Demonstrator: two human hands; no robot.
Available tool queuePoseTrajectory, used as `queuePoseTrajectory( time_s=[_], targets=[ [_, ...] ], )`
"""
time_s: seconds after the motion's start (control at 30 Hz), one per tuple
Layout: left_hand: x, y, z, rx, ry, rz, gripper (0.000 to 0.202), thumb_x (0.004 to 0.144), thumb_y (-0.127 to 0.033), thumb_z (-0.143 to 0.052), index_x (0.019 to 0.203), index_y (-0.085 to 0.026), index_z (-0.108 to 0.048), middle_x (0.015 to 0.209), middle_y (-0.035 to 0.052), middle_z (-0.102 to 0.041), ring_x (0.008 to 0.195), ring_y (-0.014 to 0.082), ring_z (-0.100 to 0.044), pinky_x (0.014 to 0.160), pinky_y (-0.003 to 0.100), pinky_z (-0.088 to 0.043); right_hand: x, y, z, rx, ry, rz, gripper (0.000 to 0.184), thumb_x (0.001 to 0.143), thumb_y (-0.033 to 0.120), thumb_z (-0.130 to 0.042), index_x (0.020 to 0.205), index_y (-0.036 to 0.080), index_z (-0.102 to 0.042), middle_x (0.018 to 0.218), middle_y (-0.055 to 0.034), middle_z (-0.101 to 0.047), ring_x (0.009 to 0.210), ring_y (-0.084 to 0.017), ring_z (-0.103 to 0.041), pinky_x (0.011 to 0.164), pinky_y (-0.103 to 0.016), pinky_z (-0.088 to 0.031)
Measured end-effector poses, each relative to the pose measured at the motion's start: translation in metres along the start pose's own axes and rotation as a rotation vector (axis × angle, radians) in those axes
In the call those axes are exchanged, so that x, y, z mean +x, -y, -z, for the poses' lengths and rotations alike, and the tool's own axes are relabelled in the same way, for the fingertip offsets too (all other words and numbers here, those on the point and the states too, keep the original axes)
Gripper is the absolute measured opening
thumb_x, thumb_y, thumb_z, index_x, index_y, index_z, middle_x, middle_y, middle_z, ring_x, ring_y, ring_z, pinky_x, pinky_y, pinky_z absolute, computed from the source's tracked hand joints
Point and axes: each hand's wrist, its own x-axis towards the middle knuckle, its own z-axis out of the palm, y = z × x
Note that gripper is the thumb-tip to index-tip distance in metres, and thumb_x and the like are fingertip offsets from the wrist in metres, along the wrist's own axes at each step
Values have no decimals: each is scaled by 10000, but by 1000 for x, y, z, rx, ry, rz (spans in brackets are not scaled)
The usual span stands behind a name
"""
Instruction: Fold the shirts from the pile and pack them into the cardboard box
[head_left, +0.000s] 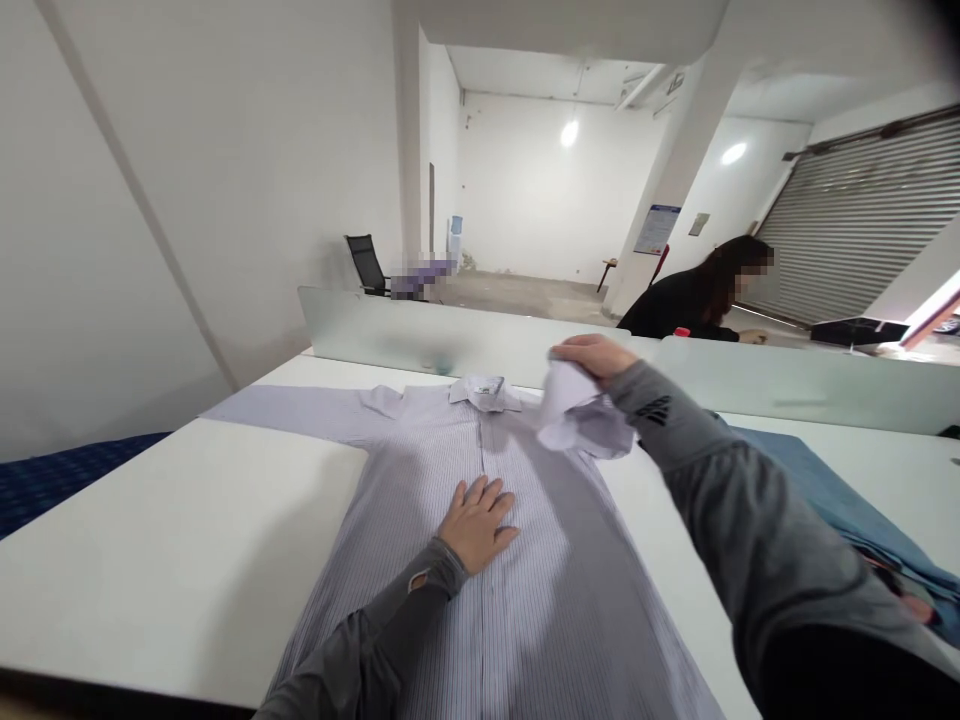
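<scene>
A striped, light purple button-up shirt (420, 480) lies front up on the white table, its collar (487, 393) at the far end. One sleeve (292, 412) stretches out flat to the left. My left hand (478, 525) rests flat with fingers spread on the shirt front, over the button placket. Above the right shoulder, my right hand (596, 358) is closed on the other sleeve (577, 410), which is lifted off the table and bunched, its end hanging down. The fingertips of my right hand are partly hidden.
Folded blue denim (802, 480) lies on the white table (255, 560) to the right. A frosted divider (420, 335) runs along the table's far edge. Beyond it a person in black (675, 300) sits at the right, and an office chair (366, 262) stands at the left.
</scene>
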Motion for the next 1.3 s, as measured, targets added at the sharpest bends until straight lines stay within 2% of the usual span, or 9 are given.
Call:
queuePoseTrajectory(
  time_s=[0.07, 0.13, 0.27, 0.4, 0.57, 0.7, 0.83, 1.03, 1.3],
  targets=[
    [0, -1, 3, 2, -6, 13, 551, 942, -567, -329, 1414, -290, -387, 1535, 25, -317, 1410, 307, -250, 1141, 583, -193, -3, 10, -41, 159, 146, 0, 198, 739, 337, -696, 785, 145, -679, 700, -58, -683, 565, -157, -618, 482, -255, -485],
    [-1, -2, 6, -17, 7, 29, 537, 937, -554, -356, 1409, -300, -385, 1541, 21, -304, 1403, 297, -272, 1125, 560, -255, -11, -1, -57, 227, 114, 20, 206, 794, 341, -620, 869, 152, -649, 782, -57, -689, 630, -142, -647, 495, -224, -482],
    [-2, -3, 11, -79, 45, 39, 549, 928, -538, -391, 1415, -287, -371, 1551, 34, -278, 1436, 301, -184, 1093, 527, -326, -33, -70, -32, -13, -461, -178, 133, 760, 272, -539, 809, 162, -593, 678, -17, -628, 556, -124, -630, 456, -199, -430],
    [1, -6, 12, -115, -16, 32, 479, 912, -491, -467, 1339, -275, -452, 1503, 47, -360, 1406, 306, -256, 1030, 465, -401, -65, -141, -16, -215, -661, -296, 166, 710, 220, -478, 813, 151, -588, 727, -54, -627, 589, -183, -636, 545, -289, -466],
    [5, 1, 29, -67, -237, 222, 237, 949, -353, -431, 878, -197, -595, 987, 66, -626, 973, 207, -575, 852, 327, -448, -89, -178, -51, -422, -555, -212, 152, 669, 134, -509, 743, 167, -639, 875, -96, -643, 893, -250, -599, 798, -354, -426],
    [-2, 35, 56, 106, -473, 580, 204, 944, -336, -426, 955, -186, -563, 1023, 94, -588, 1006, 239, -535, 877, 373, -404, -89, -195, -69, -839, -271, -71, 262, 797, 166, -485, 961, 178, -689, 1074, -112, -637, 1041, -272, -520, 822, -376, -392],
    [-4, 70, 67, 148, -299, 762, 365, 935, -431, -434, 1178, -170, -513, 1240, 151, -523, 1217, 309, -421, 923, 424, -385, -85, -211, -68, -992, -182, -53, 317, 857, 192, -455, 1087, 205, -673, 1161, -91, -614, 1051, -263, -499, 777, -363, -386],
    [29, 92, 68, 157, -43, 610, 252, 827, -303, -603, 1043, -173, -608, 1169, 130, -583, 1158, 283, -497, 903, 378, -421, -83, -217, -62, -964, -189, -35, 305, 866, 205, -462, 1076, 204, -683, 1140, -82, -621, 1024, -245, -499, 756, -334, -372],
    [60, 133, 130, 149, 6, 499, 225, 854, -313, -554, 1030, -180, -603, 999, 56, -644, 958, 190, -598, 839, 306, -451, -83, -216, -60, -954, -193, -65, 298, 863, 210, -470, 1065, 204, -689, 1119, -81, -629, 1021, -246, -505, 738, -330, -371]
  ],
)
